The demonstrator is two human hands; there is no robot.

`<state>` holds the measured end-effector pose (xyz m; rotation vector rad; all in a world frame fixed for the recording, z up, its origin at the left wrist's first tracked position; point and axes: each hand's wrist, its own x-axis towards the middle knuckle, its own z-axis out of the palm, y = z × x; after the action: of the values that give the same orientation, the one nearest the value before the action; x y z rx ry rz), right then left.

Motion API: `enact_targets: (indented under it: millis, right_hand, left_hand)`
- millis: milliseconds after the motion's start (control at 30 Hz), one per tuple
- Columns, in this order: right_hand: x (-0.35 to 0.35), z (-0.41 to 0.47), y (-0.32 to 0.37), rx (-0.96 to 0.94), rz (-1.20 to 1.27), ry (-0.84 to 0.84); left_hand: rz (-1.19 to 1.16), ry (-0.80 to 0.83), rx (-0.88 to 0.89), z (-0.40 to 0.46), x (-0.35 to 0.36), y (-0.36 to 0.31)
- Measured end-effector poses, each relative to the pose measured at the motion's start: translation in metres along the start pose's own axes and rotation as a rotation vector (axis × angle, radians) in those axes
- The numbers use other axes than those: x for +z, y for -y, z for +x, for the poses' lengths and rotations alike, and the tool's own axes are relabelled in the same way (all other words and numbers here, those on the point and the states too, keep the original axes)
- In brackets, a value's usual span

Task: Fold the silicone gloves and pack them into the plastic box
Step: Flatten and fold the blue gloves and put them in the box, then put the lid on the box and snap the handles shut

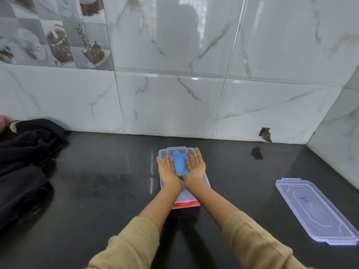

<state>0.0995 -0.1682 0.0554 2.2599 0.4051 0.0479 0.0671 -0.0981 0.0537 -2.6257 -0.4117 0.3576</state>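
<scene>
A clear plastic box (206,181) lies on the black counter in the middle of the head view. Blue silicone gloves (179,161) lie inside it, with a zip bag's red strip (186,204) showing at the box's near end. My left hand (168,171) and my right hand (195,166) rest flat, fingers spread, on either side of the blue gloves, thumbs touching between them. Both press down on the gloves rather than gripping anything. Much of the gloves is hidden under my palms.
The box's clear lid (316,210) lies flat on the counter to the right. A heap of dark cloth (27,156) covers the counter's left end. A marble-tiled wall (174,105) stands just behind the box, with a side wall (340,140) at the far right.
</scene>
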Motion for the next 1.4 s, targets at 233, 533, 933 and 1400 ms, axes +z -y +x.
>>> enact_targets:
  millis: [233, 533, 933, 1400]
  right_hand:
    - [0.008, 0.000, 0.005, 0.020, 0.172, -0.096]
    - [-0.005, 0.001, 0.002, -0.067, 0.672, -0.494]
    - [0.012, 0.009, 0.012, -0.223, 0.689, -0.174]
    - [0.020, 0.001, -0.027, 0.148, 0.934, -0.566]
  left_hand:
    - [0.002, -0.052, -0.023, -0.003, -0.001, 0.001]
    - [-0.344, -0.322, -0.160, -0.006, -0.003, 0.003]
    - [-0.148, -0.051, 0.021, 0.003, 0.007, 0.001]
    - [-0.679, -0.469, 0.004, -0.007, -0.020, -0.003]
